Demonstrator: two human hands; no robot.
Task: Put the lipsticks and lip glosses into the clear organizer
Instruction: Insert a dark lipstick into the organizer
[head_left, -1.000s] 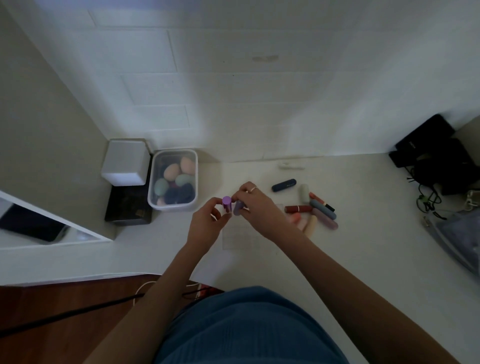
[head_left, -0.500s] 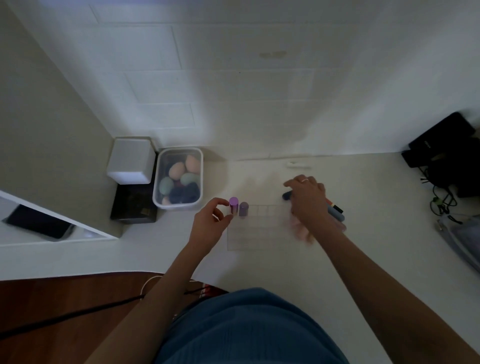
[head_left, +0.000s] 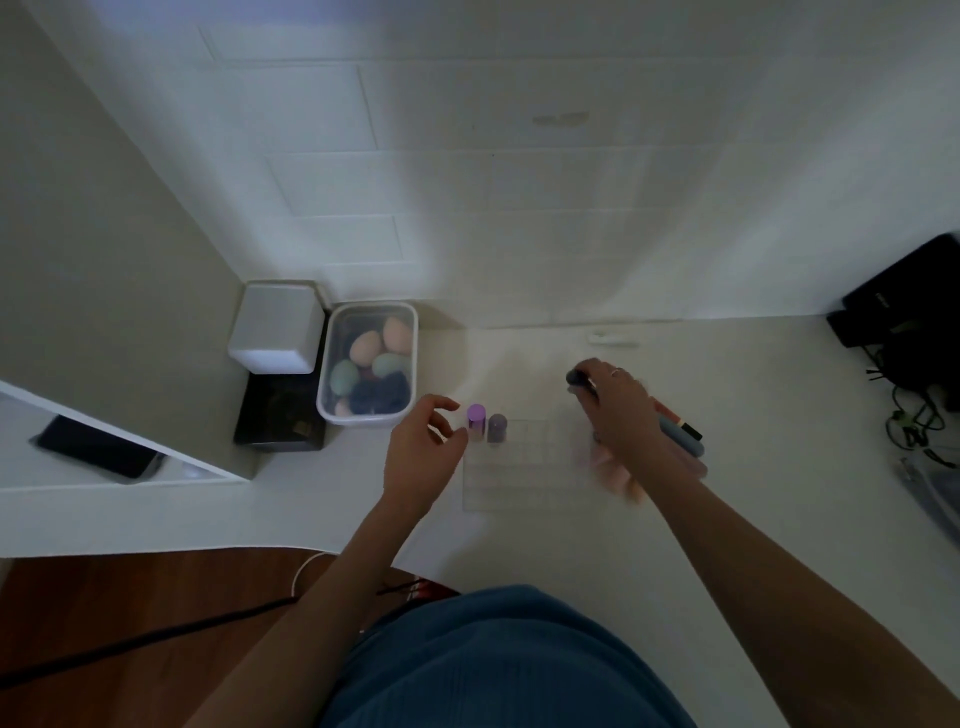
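The clear organizer (head_left: 524, 467), a grid of small cells, lies on the white counter. Two tubes stand upright in its back left cells: a bright purple lipstick (head_left: 476, 420) and a duller purple-grey one (head_left: 497, 427). My left hand (head_left: 421, 457) hovers just left of them, fingers apart and holding nothing. My right hand (head_left: 618, 410) reaches to the right of the organizer and grips a dark navy tube (head_left: 576, 378) by its end. Beneath and beside that hand lie more tubes: a grey-blue one (head_left: 683, 441), a red and black one (head_left: 685, 426) and blurred pink ones (head_left: 615, 475).
A clear tub (head_left: 410, 317) of makeup sponges stands at the back left, next to a white box (head_left: 278, 327) on a black box. A small white item (head_left: 613, 340) lies by the wall. Black gear and cables (head_left: 909, 353) fill the right edge. A phone (head_left: 96, 453) rests on the left shelf.
My right hand left the purple-grey tube standing in the organizer, swung right to the loose pile and closed on the dark navy tube. My left hand let go of the bright purple lipstick.
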